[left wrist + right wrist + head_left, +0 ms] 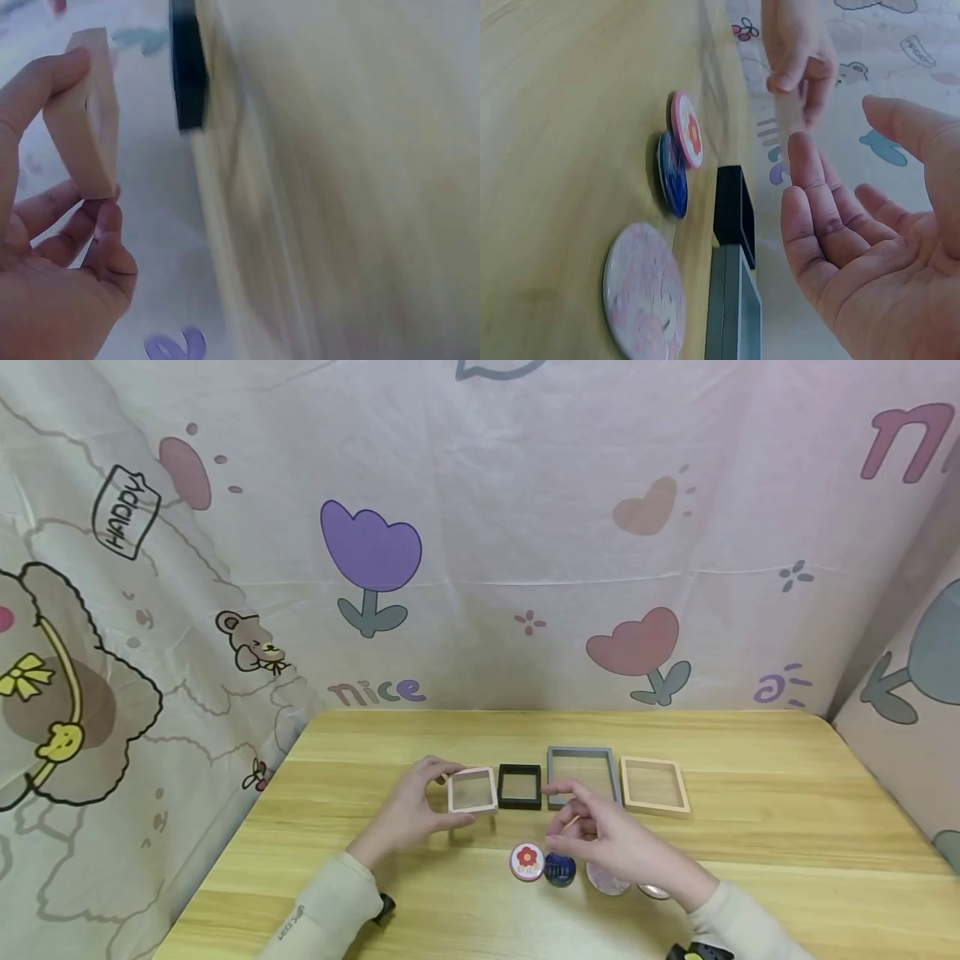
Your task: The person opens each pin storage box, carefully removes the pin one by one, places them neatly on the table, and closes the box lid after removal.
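Observation:
My left hand (408, 810) holds a small pale pink square frame (79, 139) between thumb and fingers, tilted up off the table in the left wrist view. Just right of it lies a black square frame (519, 805). With its fingers loosely bent and nothing in them, my right hand (609, 842) hovers over a row of round badges. A flower badge (527, 862) and a dark blue badge (560, 871) touch at the row's left. Beside them lies a larger pink patterned badge (645, 292). Another badge (656, 892) is mostly hidden under the right hand.
A larger grey frame (579, 751) and a peach-coloured frame (657, 808) lie behind the right hand. The wood-grain table (810, 827) meets a printed cloth (510, 527) at its back and sides.

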Demonstrator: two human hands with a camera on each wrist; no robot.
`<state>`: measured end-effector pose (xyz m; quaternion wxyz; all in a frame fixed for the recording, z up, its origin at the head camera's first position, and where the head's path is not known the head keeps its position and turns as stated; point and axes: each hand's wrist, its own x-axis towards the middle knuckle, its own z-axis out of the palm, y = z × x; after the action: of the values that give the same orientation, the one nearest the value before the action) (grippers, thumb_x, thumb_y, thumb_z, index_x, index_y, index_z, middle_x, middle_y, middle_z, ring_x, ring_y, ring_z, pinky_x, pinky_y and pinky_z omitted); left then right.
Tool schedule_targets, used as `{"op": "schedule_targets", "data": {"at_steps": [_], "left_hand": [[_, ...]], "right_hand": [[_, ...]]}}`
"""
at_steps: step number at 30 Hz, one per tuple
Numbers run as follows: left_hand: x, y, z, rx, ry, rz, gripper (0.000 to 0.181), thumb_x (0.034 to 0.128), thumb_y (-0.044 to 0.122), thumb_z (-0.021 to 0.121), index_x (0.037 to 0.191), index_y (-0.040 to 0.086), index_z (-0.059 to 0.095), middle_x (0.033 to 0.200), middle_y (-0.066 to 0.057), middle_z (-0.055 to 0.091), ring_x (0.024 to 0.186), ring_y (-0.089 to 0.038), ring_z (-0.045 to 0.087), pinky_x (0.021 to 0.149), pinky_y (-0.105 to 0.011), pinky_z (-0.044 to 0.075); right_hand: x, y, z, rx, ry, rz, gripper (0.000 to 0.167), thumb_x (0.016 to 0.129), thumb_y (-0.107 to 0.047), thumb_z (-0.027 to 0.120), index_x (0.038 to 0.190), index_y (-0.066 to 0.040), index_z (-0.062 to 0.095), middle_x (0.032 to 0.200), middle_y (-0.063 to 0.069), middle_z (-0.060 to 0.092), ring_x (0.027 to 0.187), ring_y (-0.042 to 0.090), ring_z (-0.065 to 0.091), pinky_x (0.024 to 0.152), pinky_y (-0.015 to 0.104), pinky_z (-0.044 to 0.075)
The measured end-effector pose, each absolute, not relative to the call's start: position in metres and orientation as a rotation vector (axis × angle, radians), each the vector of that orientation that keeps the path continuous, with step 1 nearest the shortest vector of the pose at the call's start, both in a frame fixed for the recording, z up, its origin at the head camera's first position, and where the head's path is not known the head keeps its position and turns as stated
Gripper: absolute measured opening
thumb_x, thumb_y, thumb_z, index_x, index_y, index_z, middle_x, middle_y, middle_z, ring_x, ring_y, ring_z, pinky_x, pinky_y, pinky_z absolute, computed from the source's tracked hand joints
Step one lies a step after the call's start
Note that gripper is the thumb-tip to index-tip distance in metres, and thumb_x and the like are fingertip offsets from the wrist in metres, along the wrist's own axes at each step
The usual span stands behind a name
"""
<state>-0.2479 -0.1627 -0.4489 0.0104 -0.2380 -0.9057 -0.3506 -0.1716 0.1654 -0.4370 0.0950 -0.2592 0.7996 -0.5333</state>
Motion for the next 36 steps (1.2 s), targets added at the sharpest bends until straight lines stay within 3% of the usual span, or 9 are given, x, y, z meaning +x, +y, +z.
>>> {"op": "schedule_targets", "data": {"at_steps": [6,11,24,28,31,33,36], "left_hand": [[-0.263,-0.175,-0.456,-0.676,-2.94,-0.998,0.08,0.0719,0.037,0.1,0.139,0.009,0.069,0.122,-0.005,0.07,0.112,-0.027,0.064,0.099,-0.053,0.059],[-0.272,-0.18,-0.462,-0.689,-3.007,-0.936,0.079,0.0742,0.031,0.099,0.141,0.005,0.066,0.123,-0.006,0.07,0.112,-0.024,0.065,0.104,-0.054,0.059],[-0.289,-0.179,-0.462,-0.777,-3.064,-0.776,0.078,0.08,0.028,0.097,0.145,0.002,0.063,0.132,-0.012,0.071,0.118,-0.027,0.067,0.109,-0.052,0.057],[-0.293,-0.176,-0.456,-0.813,-3.093,-0.746,0.088,0.0786,0.025,0.097,0.152,-0.002,0.056,0.137,-0.017,0.068,0.119,-0.031,0.067,0.108,-0.053,0.058],[-0.298,-0.17,-0.443,-0.8,-3.121,-0.764,0.095,0.0845,0.025,0.091,0.161,-0.001,0.042,0.154,-0.024,0.056,0.137,-0.042,0.059,0.119,-0.06,0.049],[-0.303,-0.164,-0.433,-0.762,-3.123,-0.794,0.092,0.0931,0.028,0.083,0.166,0.002,0.033,0.166,-0.025,0.044,0.15,-0.046,0.047,0.126,-0.063,0.038],[-0.313,-0.152,-0.419,-0.726,-3.094,-0.801,0.082,0.1064,0.035,0.067,0.17,0.005,0.024,0.175,-0.021,0.029,0.161,-0.043,0.031,0.133,-0.06,0.026]], "right_hand": [[-0.169,0.182,-0.438,-0.777,2.383,-1.587,0.041,0.104,-0.021,0.072,0.14,-0.005,0.059,0.107,0.01,0.073,0.086,0.017,0.074,0.076,0.024,0.06],[-0.17,0.191,-0.439,-0.777,2.458,-1.538,0.033,0.104,-0.022,0.071,0.133,-0.007,0.065,0.108,0.008,0.074,0.089,0.013,0.072,0.076,0.025,0.061],[-0.184,0.211,-0.443,-0.731,2.629,-1.448,0.04,0.102,-0.024,0.074,0.135,-0.003,0.063,0.107,0.002,0.073,0.091,0.004,0.068,0.08,0.024,0.062],[-0.192,0.223,-0.439,-0.72,2.711,-1.401,0.041,0.102,-0.022,0.074,0.136,-0.004,0.063,0.109,0.005,0.074,0.093,0.004,0.069,0.081,0.025,0.062],[-0.198,0.239,-0.431,-0.668,2.797,-1.338,0.044,0.102,-0.02,0.073,0.14,-0.002,0.062,0.114,0.01,0.076,0.097,0.009,0.071,0.084,0.024,0.063],[-0.204,0.25,-0.424,-0.622,2.865,-1.286,0.047,0.103,-0.02,0.072,0.145,0.0,0.06,0.121,0.017,0.076,0.101,0.019,0.074,0.087,0.029,0.064],[-0.216,0.266,-0.414,-0.549,2.987,-1.16,0.056,0.107,-0.026,0.067,0.154,0.001,0.052,0.14,0.027,0.068,0.12,0.041,0.07,0.101,0.05,0.062]]}}
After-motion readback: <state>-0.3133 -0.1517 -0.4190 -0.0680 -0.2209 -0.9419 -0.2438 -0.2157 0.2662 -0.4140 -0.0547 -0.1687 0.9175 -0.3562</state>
